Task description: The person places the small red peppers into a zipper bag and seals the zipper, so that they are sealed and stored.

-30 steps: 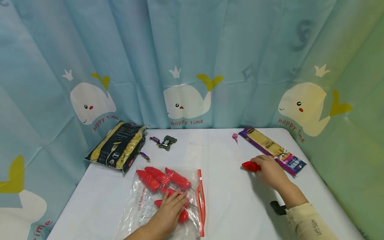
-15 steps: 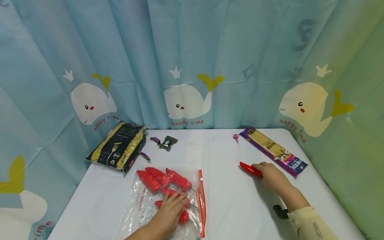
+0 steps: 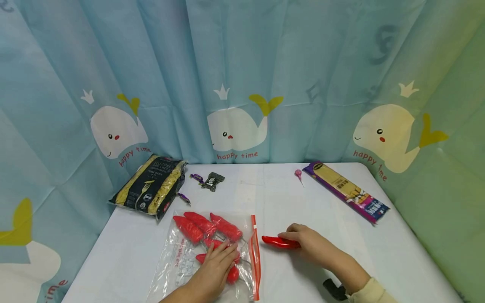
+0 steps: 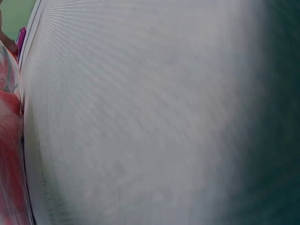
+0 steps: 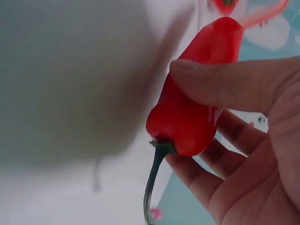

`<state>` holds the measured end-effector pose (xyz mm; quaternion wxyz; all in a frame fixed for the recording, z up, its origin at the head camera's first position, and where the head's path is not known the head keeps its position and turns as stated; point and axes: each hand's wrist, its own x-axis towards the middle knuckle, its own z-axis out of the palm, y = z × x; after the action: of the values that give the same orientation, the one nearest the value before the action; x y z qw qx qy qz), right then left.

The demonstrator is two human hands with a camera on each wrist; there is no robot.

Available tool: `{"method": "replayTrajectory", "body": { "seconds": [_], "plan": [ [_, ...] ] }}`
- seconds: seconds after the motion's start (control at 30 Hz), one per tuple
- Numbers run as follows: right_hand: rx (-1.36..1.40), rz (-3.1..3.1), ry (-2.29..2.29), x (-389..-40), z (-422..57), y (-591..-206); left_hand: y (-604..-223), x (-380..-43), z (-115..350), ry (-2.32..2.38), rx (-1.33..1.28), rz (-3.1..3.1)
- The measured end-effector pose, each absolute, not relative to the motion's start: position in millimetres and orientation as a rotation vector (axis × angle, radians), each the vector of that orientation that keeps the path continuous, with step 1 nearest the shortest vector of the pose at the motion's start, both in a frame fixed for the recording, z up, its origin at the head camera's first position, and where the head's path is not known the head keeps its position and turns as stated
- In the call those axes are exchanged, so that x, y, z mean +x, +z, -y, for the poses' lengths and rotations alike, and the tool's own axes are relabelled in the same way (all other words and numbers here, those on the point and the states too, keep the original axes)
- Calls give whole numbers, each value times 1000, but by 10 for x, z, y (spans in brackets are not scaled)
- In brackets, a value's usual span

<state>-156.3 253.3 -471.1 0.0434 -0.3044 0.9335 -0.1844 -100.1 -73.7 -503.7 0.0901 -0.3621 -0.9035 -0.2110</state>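
Observation:
My right hand (image 3: 312,246) pinches a red chili pepper (image 3: 279,242) between thumb and fingers, its tip toward the bag's zip edge. In the right wrist view the pepper (image 5: 197,103) shows a green stem (image 5: 154,178) hanging free, with the thumb across its side. A clear zip bag (image 3: 166,261) with an orange-red zip strip (image 3: 257,261) lies flat in front of me, holding several red peppers (image 3: 187,229). Straight fingers of my left hand (image 3: 214,269) rest on the bag. The left wrist view shows mostly a blurred white surface, with the bag's edge (image 4: 9,154) at its left.
A black and yellow pasta bag (image 3: 149,185) lies at the back left, beside small wrapped candies (image 3: 213,181). A pink lollipop (image 3: 298,173) and a long purple noodle packet (image 3: 345,189) lie at the back right. A patterned curtain (image 3: 235,63) hangs behind the white table (image 3: 280,198).
My right hand has carried the chili pepper left and nearer to me, from beside the noodle packet to the bag's zip edge. My left hand has stayed on the bag.

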Motion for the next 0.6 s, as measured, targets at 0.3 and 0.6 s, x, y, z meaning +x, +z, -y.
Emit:
{"method": "replayTrajectory", "body": {
  "seconds": [0.3, 0.6],
  "plan": [
    [-996, -2744, -651, -1479, -2151, -4804, -5023, -998, 739, -618, -1080, 2685],
    [-1087, -2760, -750, -1451, -1938, -4869, -5071, -1006, 732, -636, -1085, 2603]
  ]
}}
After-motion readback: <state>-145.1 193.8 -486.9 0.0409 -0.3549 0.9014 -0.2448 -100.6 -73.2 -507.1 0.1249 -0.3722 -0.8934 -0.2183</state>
